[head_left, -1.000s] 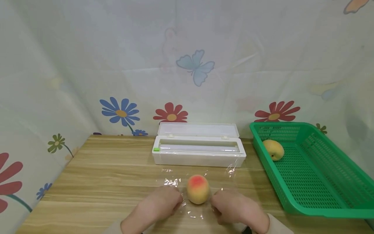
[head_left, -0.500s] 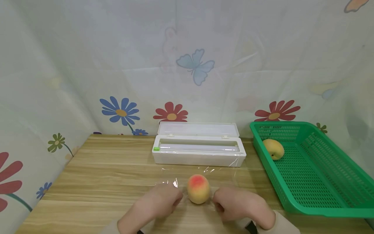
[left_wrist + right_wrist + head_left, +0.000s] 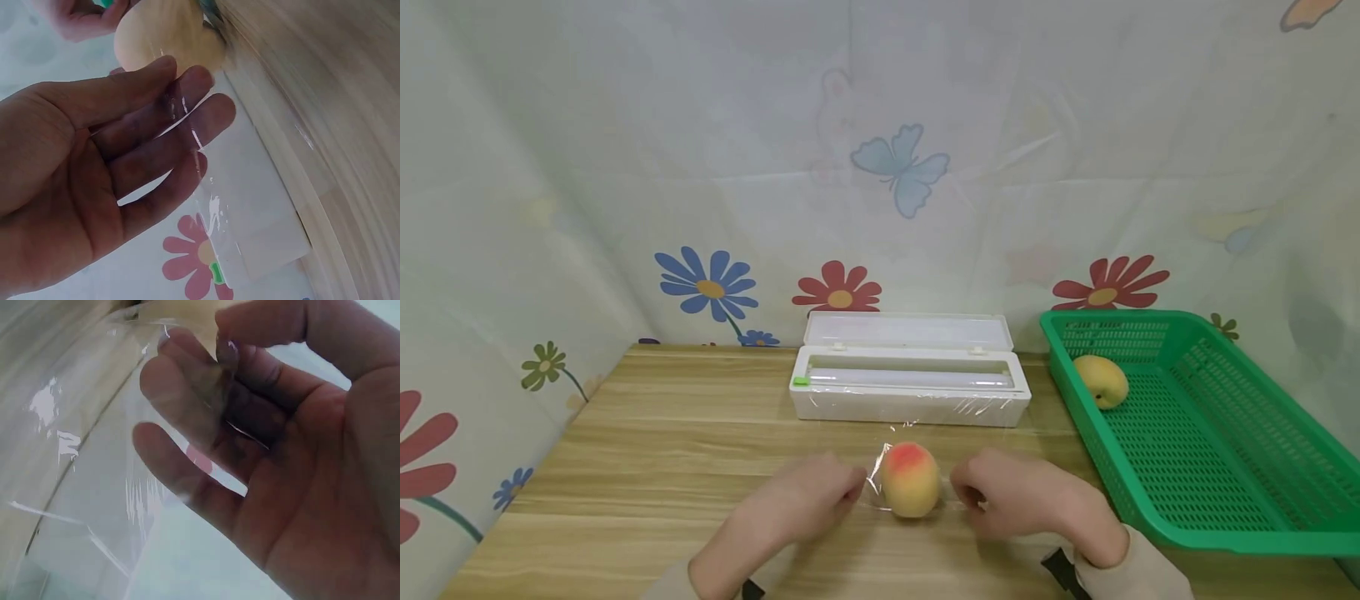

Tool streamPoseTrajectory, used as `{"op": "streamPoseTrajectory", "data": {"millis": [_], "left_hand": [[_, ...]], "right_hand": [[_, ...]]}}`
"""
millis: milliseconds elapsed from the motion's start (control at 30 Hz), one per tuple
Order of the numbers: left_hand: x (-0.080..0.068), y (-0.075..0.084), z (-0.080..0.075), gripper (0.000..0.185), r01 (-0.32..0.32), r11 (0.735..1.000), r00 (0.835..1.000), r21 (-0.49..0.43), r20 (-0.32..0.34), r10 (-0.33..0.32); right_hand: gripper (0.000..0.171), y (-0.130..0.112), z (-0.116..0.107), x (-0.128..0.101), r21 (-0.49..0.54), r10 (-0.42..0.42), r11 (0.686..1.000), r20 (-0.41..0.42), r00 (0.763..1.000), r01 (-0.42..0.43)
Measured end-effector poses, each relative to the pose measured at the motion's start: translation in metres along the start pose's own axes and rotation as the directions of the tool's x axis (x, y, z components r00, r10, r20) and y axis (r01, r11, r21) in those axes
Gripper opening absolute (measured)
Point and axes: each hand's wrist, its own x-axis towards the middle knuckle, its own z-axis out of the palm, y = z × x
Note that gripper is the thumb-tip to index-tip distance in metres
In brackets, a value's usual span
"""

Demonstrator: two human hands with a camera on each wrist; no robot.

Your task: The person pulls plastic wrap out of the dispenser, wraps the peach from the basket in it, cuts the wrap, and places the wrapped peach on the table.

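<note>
Peach [image 3: 910,479] sits on the worktop [image 3: 662,433] just in front of the open cling film dispenser [image 3: 910,392], on a sheet of cling film [image 3: 925,417] that looks already pulled and cut. My left hand [image 3: 808,504] and right hand [image 3: 1018,496] each pinch a film edge on either side, lifted beside the peach. Wrapping looks just begun: film not yet over the top. Mango [image 3: 1101,381] already in the green basket [image 3: 1225,467].
</note>
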Motion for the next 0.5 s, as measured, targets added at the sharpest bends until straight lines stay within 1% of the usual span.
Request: {"op": "streamPoseTrajectory", "data": {"millis": [167,300,400,500], "left_hand": [[0.003,-0.002,-0.002,0.029,0.037,0.999,0.999,-0.040,-0.034,-0.038],[0.008,-0.005,-0.003,0.029,0.046,0.998,0.996,-0.051,-0.073,-0.050],[0.011,-0.006,-0.004,0.030,0.040,0.998,0.992,-0.039,-0.121,-0.044],[0.013,-0.007,-0.006,0.031,0.047,0.998,0.984,-0.034,-0.168,-0.052]], "right_hand": [[0.032,0.005,-0.005,-0.001,-0.028,0.006,1.000,-0.096,0.995,-0.008],[0.032,0.009,-0.007,-0.001,-0.061,0.035,0.997,-0.166,0.986,-0.046],[0.032,0.012,-0.009,-0.002,-0.082,0.039,0.995,-0.224,0.974,-0.058],[0.032,0.013,-0.010,-0.001,-0.083,0.044,0.994,-0.290,0.956,-0.071]]}}
